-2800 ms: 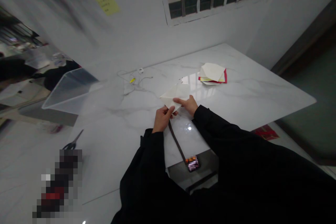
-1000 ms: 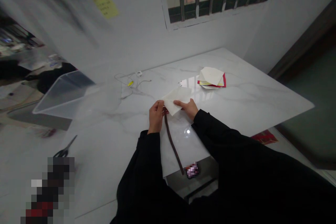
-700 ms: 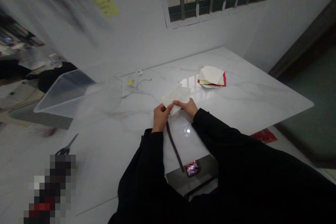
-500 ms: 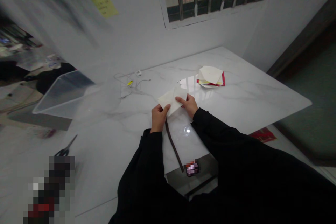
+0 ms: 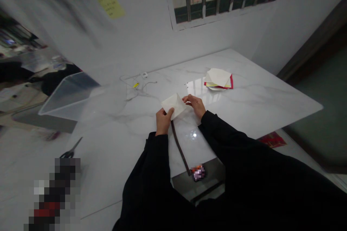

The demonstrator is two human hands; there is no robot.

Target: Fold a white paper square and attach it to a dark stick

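My left hand [image 5: 163, 121] grips a folded piece of cream paper [image 5: 175, 106] at its lower left corner, thumb on top and fingers underneath. The paper has a creased triangular part at its right side and is held above the white marble-patterned table [image 5: 244, 104]. At the paper's right edge is my right hand [image 5: 195, 104], fingers bent and slightly apart, with nothing visible held in them. A dark brown strap [image 5: 179, 148] runs from below the paper down toward the table's front edge.
A stack of cream papers with a red-edged piece [image 5: 219, 78] lies at the back right. Thin cable with a yellow tag [image 5: 136, 85] lies near the wall. Scissors [image 5: 71, 150] are at left, near a clear plastic bin [image 5: 67, 94]. A barred window [image 5: 211, 0] is above.
My right hand has let go of the paper's right part and moved slightly right. That part of the paper now lies folded over. My left hand keeps its hold.
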